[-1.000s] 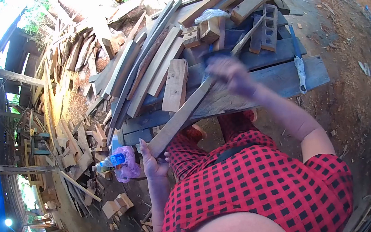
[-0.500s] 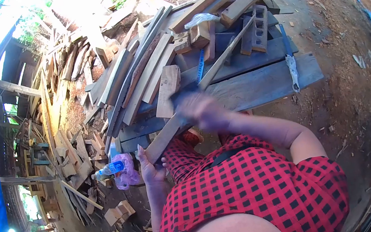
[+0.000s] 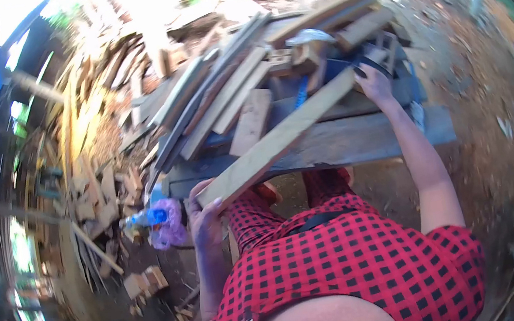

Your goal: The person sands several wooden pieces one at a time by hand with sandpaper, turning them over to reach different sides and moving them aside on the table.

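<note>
A long pale wooden plank (image 3: 286, 136) slants across the workbench from my lap to the far right. My left hand (image 3: 206, 217) grips its near end, thumb on top and fingers beneath. At the far end, my right hand (image 3: 375, 86) is closed on a dark flat piece (image 3: 376, 65) resting at the plank's tip; its kind cannot be made out. Beyond the plank, a short wooden block (image 3: 251, 122) lies on the bench, with a blue strip (image 3: 301, 90) next to it.
The dark bench board (image 3: 423, 124) runs in front of my knees. Several long boards (image 3: 222, 99) are stacked at the back left. A bottle (image 3: 140, 219) and a purple plastic bag (image 3: 169, 225) are at my left. Wood offcuts (image 3: 146, 281) litter the ground.
My right hand has slid with the dark piece from the plank's middle up to its far end. The plank now appears face-on and broader. My head view has shifted slightly.
</note>
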A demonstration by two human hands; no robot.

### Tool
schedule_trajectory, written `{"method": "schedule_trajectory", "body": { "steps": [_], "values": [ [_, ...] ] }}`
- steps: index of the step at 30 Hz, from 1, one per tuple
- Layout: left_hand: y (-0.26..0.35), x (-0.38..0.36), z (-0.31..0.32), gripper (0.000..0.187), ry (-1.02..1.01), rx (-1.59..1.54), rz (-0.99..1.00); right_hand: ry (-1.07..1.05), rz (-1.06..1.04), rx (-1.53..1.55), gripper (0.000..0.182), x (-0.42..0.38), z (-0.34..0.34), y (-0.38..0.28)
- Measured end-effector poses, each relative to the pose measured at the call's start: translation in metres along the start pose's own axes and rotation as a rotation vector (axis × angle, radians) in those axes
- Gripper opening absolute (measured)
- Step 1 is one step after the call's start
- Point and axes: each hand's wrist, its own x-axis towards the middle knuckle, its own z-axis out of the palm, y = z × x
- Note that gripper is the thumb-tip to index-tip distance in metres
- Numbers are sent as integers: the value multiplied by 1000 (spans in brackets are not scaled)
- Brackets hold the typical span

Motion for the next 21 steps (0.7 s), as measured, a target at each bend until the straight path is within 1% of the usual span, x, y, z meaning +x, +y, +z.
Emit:
{"method": "schedule_trajectory", "body": {
  "steps": [1, 2, 3, 4, 5, 7, 8, 9, 10, 11, 12, 13, 15, 16, 17, 18, 19, 20, 21],
  "values": [
    [0, -2, 3, 44, 41, -56, -21, 3, 21, -3, 31, -8, 6, -17],
    [-1, -3, 2, 44, 96, -64, 7, -20, -108, 54, 30, -21, 16, -38],
    [-5, -2, 0, 43, 71, -65, -12, -42, -232, 110, 30, -36, 26, -60],
    [-8, -3, -2, 41, 40, -64, -40, -132, -347, 200, 30, -52, 36, -86],
    [-9, -4, -4, 41, 81, -68, -28, -220, -453, 287, 31, -73, 45, -117],
    [-9, -5, -7, 40, 21, 10, -64, -308, -693, 330, 32, -123, 39, -191],
    [-7, -8, -9, 45, 0, 53, -84, -351, -771, 355, 33, -140, 33, -214],
    [-4, -10, -9, 45, 22, 49, -72, -391, -851, 381, 34, -150, 27, -228],
    [0, -12, -8, 48, 1, 132, -61, -401, -873, 390, 34, -149, 21, -229],
    [2, -14, -9, 51, -19, 216, -51, -454, -856, 378, 35, -145, 17, -225],
    [-3, -11, -17, 58, -67, 214, -55, -508, -838, 363, 36, -138, 15, -217],
    [-1, -11, -19, 58, -44, 207, -46, -465, -772, 347, 36, -126, 16, -202],
    [2, -12, -21, 62, -144, 201, -65, -343, -610, 330, 36, -91, 20, -152],
    [-3, -10, -25, 66, -140, 297, -8, -253, -538, 354, 34, -71, 26, -116],
    [-7, -9, -26, 66, -127, 289, -3, -210, -428, 290, 32, -51, 17, -91],
    [-10, -8, -27, 67, -137, 296, 38, -167, -333, 275, 33, -26, 23, -43],
    [-11, -8, -28, 69, -149, 306, 80, -164, -153, 235, 36, -9, 16, -13],
    [-11, -8, -28, 69, -144, 302, 85, -163, -6, 350, 39, 4, 15, 17],
    [-10, -9, -27, 71, -179, 274, 98, -181, 44, 184, 40, 13, 7, 34]
  ]
}}
